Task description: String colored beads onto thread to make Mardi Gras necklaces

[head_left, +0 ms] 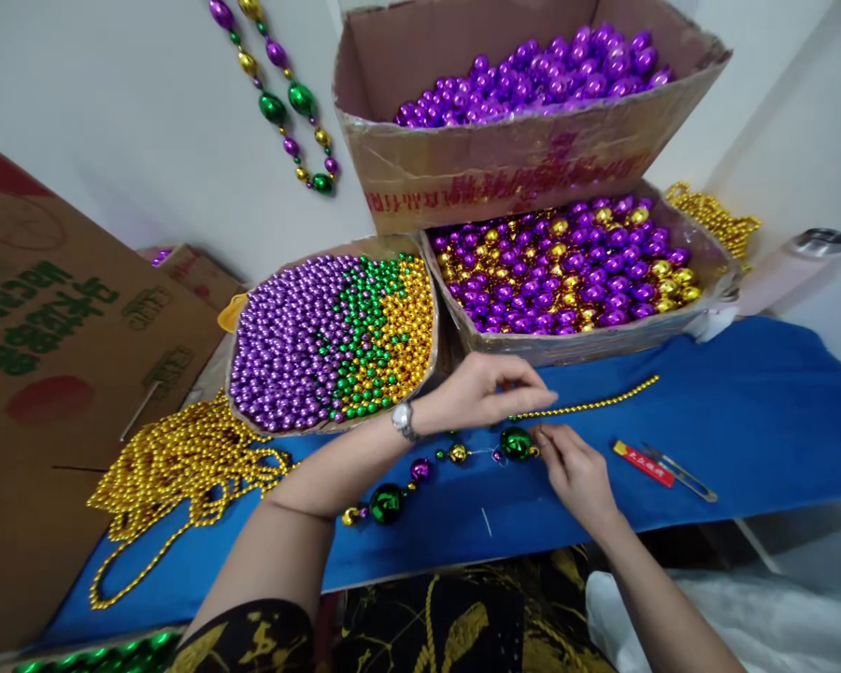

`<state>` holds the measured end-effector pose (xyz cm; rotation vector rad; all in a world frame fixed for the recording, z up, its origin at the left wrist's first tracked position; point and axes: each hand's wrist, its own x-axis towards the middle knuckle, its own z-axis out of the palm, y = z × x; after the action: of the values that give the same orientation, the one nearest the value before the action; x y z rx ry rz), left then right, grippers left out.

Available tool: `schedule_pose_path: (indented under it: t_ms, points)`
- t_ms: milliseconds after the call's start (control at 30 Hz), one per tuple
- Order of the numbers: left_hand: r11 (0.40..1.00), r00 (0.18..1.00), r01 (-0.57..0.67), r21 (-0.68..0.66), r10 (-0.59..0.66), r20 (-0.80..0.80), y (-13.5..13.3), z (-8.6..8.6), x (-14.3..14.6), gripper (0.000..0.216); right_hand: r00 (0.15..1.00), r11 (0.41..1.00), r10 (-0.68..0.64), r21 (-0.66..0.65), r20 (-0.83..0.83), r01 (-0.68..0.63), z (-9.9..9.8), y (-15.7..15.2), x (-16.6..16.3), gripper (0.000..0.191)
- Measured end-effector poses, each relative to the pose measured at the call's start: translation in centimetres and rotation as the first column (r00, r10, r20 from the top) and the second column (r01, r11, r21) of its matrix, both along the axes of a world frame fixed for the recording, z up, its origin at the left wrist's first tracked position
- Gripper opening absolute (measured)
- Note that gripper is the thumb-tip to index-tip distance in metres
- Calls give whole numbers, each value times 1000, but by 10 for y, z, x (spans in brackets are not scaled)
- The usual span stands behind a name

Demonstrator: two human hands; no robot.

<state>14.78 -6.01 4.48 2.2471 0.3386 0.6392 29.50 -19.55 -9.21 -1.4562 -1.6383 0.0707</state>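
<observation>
A string of beads lies in front of me, with a large green bead [516,444], a smaller gold bead [458,453] and another big green bead [386,504] on it. My right hand [576,472] pinches its right end, just beside the large green bead. Above it hovers my left hand [494,388], a watch [403,421] on its wrist. Thumb and fingers there come together at the tips; what they hold, if anything, is too small to make out. Behind that hand a short gold bead chain [603,404] stretches to the right on the blue cloth [749,421].
Cardboard boxes hold small purple, green and gold beads [287,336], purple and gold beads [553,271], and large purple beads [567,75]. Gold chains [182,458] pile at left. A cutter knife [679,472] and red packet [643,464] lie right. A bead necklace [273,107] hangs behind.
</observation>
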Motion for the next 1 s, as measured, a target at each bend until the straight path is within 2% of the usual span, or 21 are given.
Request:
schedule_pose_path:
  t_ms: [33, 67, 133, 167, 200, 233, 300, 333, 367, 433, 500, 533, 567, 600, 633, 700, 767, 800, 833, 900, 1000]
  points:
    - [994, 998, -24, 110, 31, -61, 17, 9, 6, 28, 1000, 1000, -3, 0, -23, 3, 0, 0, 1, 15]
    - [962, 984, -85, 259, 122, -130, 37, 15, 14, 29, 999, 1000, -4, 0, -42, 4, -1, 0, 3, 15]
    - [812, 877, -176, 556, 386, -287, 79, 22, 29, 29, 998, 1000, -5, -10, -61, 4, -2, -2, 5, 16]
    - [751, 780, -151, 642, 490, -390, 99, 23, 37, 29, 998, 1000, -6, -18, -61, 5, -2, -3, 5, 17]
    - [726, 672, -94, 682, 552, -495, 117, 22, 44, 30, 998, 1000, -6, -21, -59, 5, -3, -4, 5, 18]
    - [727, 569, -32, 686, 578, -586, 133, 21, 51, 31, 998, 1000, -5, -21, -56, 4, -3, -4, 4, 20]
    - [769, 430, 63, 637, 554, -712, 155, 17, 60, 34, 999, 1000, -8, -16, -49, 7, -3, -5, 3, 22]
    - [786, 410, 87, 612, 531, -741, 161, 16, 62, 35, 999, 1000, -11, -12, -48, 10, -3, -5, 2, 23]
    - [797, 426, 92, 597, 511, -747, 163, 15, 63, 35, 999, 1000, -15, -9, -50, 14, -2, -5, 1, 24]
    - [814, 562, 20, 581, 472, -679, 158, 14, 58, 31, 998, 1000, -22, -7, -62, 22, 0, -5, -1, 23]
    - [872, 783, -172, 459, 404, -473, 138, 13, 46, 28, 997, 1000, -29, -2, -78, 29, 5, -7, -3, 23]
    - [916, 873, -267, 298, 361, -328, 124, 11, 38, 28, 996, 1000, -30, 2, -86, 30, 7, -7, -5, 23]
    - [945, 929, -319, 77, 328, -173, 108, 9, 29, 30, 995, 1000, -28, 9, -94, 29, 9, -8, -6, 22]
    - [935, 951, -309, -175, 308, -36, 90, 5, 20, 32, 995, 1000, -23, 17, -102, 25, 11, -8, -8, 22]
    - [877, 949, -253, -408, 306, 71, 73, -1, 11, 33, 994, 1000, -16, 23, -105, 19, 13, -9, -10, 21]
    - [681, 912, -120, -722, 363, 191, 41, -13, -6, 35, 996, 1000, 6, 27, -94, -4, 15, -8, -13, 21]
    - [487, 865, -41, -873, 454, 213, 19, -27, -18, 33, 998, 999, 30, 19, -62, -29, 14, -8, -16, 22]
    - [411, 843, -20, -911, 497, 206, 13, -34, -22, 31, 998, 999, 43, 11, -42, -43, 13, -8, -17, 24]
    - [354, 821, -5, -935, 535, 198, 8, -39, -25, 29, 998, 998, 56, 5, -25, -55, 11, -8, -17, 25]
    - [282, 792, 19, -959, 582, 186, 5, -47, -31, 27, 997, 997, 73, -1, -1, -73, 8, -9, -19, 28]
    - [234, 783, 35, -972, 598, 172, 4, -52, -37, 27, 997, 997, 76, -3, 10, -76, 5, -9, -20, 29]
